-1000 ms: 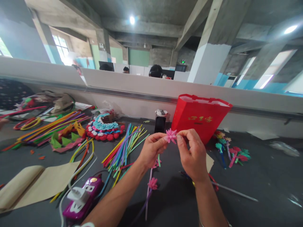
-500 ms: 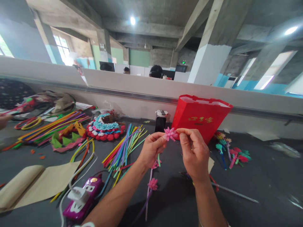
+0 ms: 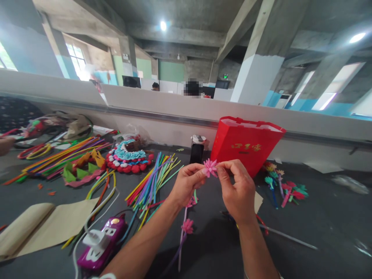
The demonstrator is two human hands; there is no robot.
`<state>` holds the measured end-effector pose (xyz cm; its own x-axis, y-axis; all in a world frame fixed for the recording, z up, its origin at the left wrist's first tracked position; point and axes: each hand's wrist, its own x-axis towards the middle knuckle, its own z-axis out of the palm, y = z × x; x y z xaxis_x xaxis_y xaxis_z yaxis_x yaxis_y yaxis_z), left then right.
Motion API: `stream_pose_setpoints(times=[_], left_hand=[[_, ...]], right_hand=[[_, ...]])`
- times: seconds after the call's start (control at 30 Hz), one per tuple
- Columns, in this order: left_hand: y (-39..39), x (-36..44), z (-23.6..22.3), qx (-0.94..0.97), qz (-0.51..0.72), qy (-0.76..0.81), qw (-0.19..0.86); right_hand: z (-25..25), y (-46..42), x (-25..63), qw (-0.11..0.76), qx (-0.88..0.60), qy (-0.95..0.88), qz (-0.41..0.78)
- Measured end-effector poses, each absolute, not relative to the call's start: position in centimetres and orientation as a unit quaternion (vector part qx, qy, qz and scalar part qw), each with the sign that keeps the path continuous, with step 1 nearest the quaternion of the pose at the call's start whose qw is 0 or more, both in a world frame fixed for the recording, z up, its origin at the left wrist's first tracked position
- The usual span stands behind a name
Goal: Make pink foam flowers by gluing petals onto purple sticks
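Between my two hands is a small pink pipe-cleaner flower (image 3: 210, 167) with spiky petals, held above the dark table. My left hand (image 3: 188, 182) is closed, thumb and forefinger pinching the flower's left side. From the right, my right hand (image 3: 236, 186) is closed too, its thumb and forefinger pinching a petal at the flower's edge. Below my left hand, another pink flower (image 3: 187, 226) on a purple stem lies on the table, and a further pink flower (image 3: 191, 201) is partly hidden by that hand.
A red paper bag (image 3: 247, 145) stands behind my right hand, beside a dark bottle (image 3: 197, 152). Loose pipe cleaners (image 3: 154, 182) fan out to the left, near a purple power strip (image 3: 102, 242). Finished flowers (image 3: 293, 190) lie at right. Another person's hand (image 3: 6, 145) shows at the left edge.
My right hand drew slightly away to the right, then came back to the flower's edge and pinches a petal again. My left hand has stayed nearly still.
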<state>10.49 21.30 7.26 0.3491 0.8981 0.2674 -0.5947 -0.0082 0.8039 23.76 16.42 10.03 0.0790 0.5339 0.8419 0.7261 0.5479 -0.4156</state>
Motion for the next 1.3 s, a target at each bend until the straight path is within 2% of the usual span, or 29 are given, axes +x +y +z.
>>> stream_pose_setpoints(times=[0.6, 0.87, 1.3], left_hand=[[21.60, 10.60, 7.29, 0.433, 0.578, 0.191, 0.665], [21.32, 10.59, 7.04, 0.462, 0.555, 0.200, 0.662], [21.30, 10.68, 6.95, 0.479, 0.496, 0.175, 0.703]], right_hand=[[10.13, 16.44, 23.39, 0.603, -0.461, -0.649, -0.055], [10.30, 16.40, 23.33, 0.593, -0.449, -0.663, -0.083], [10.09, 16.30, 23.43, 0.586, -0.470, -0.657, -0.065]])
